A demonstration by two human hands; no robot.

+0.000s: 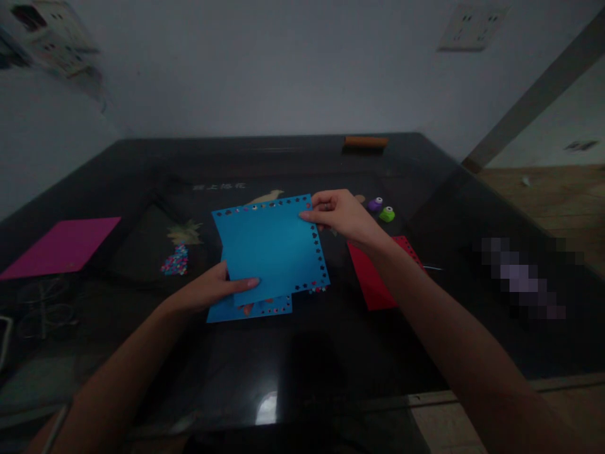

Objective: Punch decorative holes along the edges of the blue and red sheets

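Observation:
A blue sheet of paper [271, 249] is held up above the dark table, with small shapes punched along its top, right and part of its bottom edge. My left hand [215, 287] pinches the lower left side, its thumb on the front and its fingers behind. At the top right corner, my right hand [333, 213] grips the sheet between thumb and fingers. Below the sheet, a second blue patch with punched marks looks like its reflection in the glossy top. A red sheet [368, 277], also punched along an edge, lies under my right forearm.
Purple [375, 204] and green [387, 214] small craft punches stand beyond the red sheet. Small colourful paper bits [176, 260] are heaped at left, near a magenta sheet [66, 246]. A brown roll [365, 142] lies at the table's back edge, before the wall.

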